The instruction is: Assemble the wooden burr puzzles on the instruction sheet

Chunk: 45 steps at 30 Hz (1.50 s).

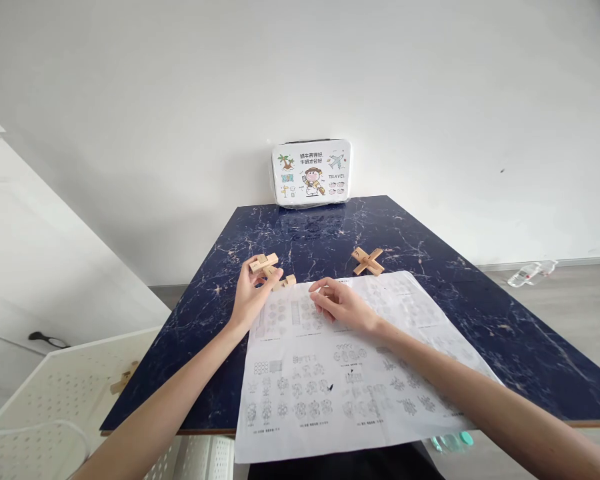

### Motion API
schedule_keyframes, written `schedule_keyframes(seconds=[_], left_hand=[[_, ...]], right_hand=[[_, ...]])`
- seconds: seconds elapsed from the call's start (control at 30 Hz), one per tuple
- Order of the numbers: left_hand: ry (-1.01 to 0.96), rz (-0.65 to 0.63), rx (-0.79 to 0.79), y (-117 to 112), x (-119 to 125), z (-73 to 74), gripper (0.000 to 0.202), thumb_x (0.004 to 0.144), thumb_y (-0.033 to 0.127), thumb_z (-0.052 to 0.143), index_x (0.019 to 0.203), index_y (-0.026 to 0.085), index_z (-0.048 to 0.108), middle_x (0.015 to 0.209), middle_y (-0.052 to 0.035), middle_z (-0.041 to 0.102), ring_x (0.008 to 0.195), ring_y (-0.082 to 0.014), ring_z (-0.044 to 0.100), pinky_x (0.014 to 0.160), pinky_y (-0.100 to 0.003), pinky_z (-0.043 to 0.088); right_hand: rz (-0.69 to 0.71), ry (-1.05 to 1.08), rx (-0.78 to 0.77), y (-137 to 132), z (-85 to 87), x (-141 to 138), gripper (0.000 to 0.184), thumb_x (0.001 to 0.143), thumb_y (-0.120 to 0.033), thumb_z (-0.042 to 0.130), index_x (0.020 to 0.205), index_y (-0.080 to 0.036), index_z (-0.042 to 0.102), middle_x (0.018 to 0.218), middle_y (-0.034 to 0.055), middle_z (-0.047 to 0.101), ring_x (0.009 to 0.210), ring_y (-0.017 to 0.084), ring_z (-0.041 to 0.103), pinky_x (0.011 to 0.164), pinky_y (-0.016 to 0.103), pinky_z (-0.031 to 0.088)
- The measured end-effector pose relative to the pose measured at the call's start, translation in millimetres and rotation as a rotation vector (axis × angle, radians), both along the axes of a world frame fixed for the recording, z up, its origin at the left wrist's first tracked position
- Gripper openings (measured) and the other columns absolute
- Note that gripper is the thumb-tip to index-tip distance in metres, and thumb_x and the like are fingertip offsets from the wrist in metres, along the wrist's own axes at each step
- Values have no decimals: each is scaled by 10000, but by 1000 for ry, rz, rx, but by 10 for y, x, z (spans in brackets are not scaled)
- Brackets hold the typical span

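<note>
And here we have the left hand point(253, 287) at the left of the sheet's far edge, closed on a few joined wooden blocks point(263, 265), thumb on the near side, fingers behind. We see one block crossing another at a slant, a dark mark on its end, the whole piece held up off the table point(220, 267).

Just to the right of that thumb, a small notched block point(286, 281) sits by the far edge of the paper sheet point(315, 427); whether the thumb touches it, we can't tell.

Across to the right hand point(325, 301) now: it's over the far part of the sheet, palm turned inward, fingers curled and the gap to the thumb narrow. There's a hint of tan between the fingers, but we can't tell whether it is gripping a block.

Farther to the right, just beyond the sheet's far edge, we spot a wooden cross point(369, 261) lying on the blue table on its own, one arm marked in dark ink. The sheet, full of small printed diagrams, hangs over the near edge. At the far end, a white cartoon case point(312, 173) stands upright by the wall point(300, 73).
</note>
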<state>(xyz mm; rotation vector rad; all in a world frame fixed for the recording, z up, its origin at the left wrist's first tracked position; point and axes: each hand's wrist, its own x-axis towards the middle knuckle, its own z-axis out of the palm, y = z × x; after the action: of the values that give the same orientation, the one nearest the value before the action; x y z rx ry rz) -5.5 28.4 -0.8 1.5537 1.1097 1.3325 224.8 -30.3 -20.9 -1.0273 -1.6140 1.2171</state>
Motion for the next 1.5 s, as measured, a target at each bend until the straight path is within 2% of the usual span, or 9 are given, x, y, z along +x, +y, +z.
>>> schedule_keyframes(seconds=[0.1, 0.2, 0.3, 0.4, 0.57, 0.7, 0.9, 1.17, 1.5], left_hand=[[-18, -6, -55, 43, -29, -28, 587, 829, 442, 845, 1280, 219, 543, 1285, -106, 704, 1209, -263, 690, 1066, -429, 530], [0, -136, -151, 2, -10, -17, 593, 835, 444, 845, 1294, 215, 547, 1276, -116, 713, 1178, -273, 712, 1019, -445, 574], [26, -324, -214, -75, 31, 23, 598, 842, 445, 836, 1312, 214, 548, 1272, -122, 712, 1125, -279, 733, 964, -463, 615], [58, -434, -231, -128, 60, 58, 604, 862, 455, 813, 1341, 220, 530, 1287, -126, 697, 1075, -275, 741, 827, -412, 655], [76, -326, -145, -130, 50, 76, 664, 865, 437, 813, 1391, 238, 461, 1157, -90, 716, 988, -236, 730, 644, -276, 597], [131, -325, -100, -150, 43, 90, 709, 853, 443, 819, 1419, 246, 442, 1098, -71, 727, 908, -216, 723, 660, -285, 590], [294, -254, 91, -187, 54, 104, 724, 809, 480, 849, 1402, 250, 503, 1074, -62, 750, 826, -198, 716, 745, -313, 585], [425, -295, 126, -193, 50, 39, 718, 798, 509, 856, 1385, 269, 520, 1010, -30, 746, 693, -160, 656, 679, -298, 576], [478, -283, 187, -225, 73, 33, 677, 792, 488, 861, 1344, 263, 540, 894, 20, 717, 616, -119, 598, 634, -256, 548]], right_hand=[[-43, -80, 17, -16, -22, -10, 271, 1002, -482, 574, 1050, -215, 596, 730, -16, 630, 558, 132, 547, 541, 283, 424], [-167, -188, 110, 1, -55, -18, 192, 993, -411, 570, 1011, -224, 615, 758, 1, 639, 624, 154, 569, 592, 304, 466], [-249, -257, 231, 21, -99, -22, 180, 978, -380, 585, 1077, -233, 615, 974, 58, 671, 735, 176, 621, 656, 335, 533], [-206, -333, 332, 16, -140, -29, 303, 958, -379, 639, 1226, -249, 587, 1242, 117, 611, 919, 217, 665, 785, 392, 586], [-165, -499, 449, -4, -189, -50, 298, 957, -331, 675, 1238, -268, 596, 1251, 118, 614, 1144, 298, 619, 953, 486, 546], [-199, -517, 436, 26, -188, -47, 114, 1018, -333, 592, 1080, -245, 629, 1097, 92, 680, 998, 268, 652, 850, 441, 546], [-264, -174, 230, 91, -117, 19, 268, 1025, -454, 577, 1148, -218, 607, 1132, 110, 702, 822, 212, 715, 660, 349, 582], [-251, -305, 738, 22, -63, 43, 171, 1080, -304, 521, 1191, -255, 641, 1167, 117, 642, 954, 241, 689, 822, 429, 632], [-208, -336, 807, -13, -22, 49, 217, 1086, -265, 517, 1256, -264, 652, 1176, 115, 654, 1035, 253, 707, 855, 416, 646]])
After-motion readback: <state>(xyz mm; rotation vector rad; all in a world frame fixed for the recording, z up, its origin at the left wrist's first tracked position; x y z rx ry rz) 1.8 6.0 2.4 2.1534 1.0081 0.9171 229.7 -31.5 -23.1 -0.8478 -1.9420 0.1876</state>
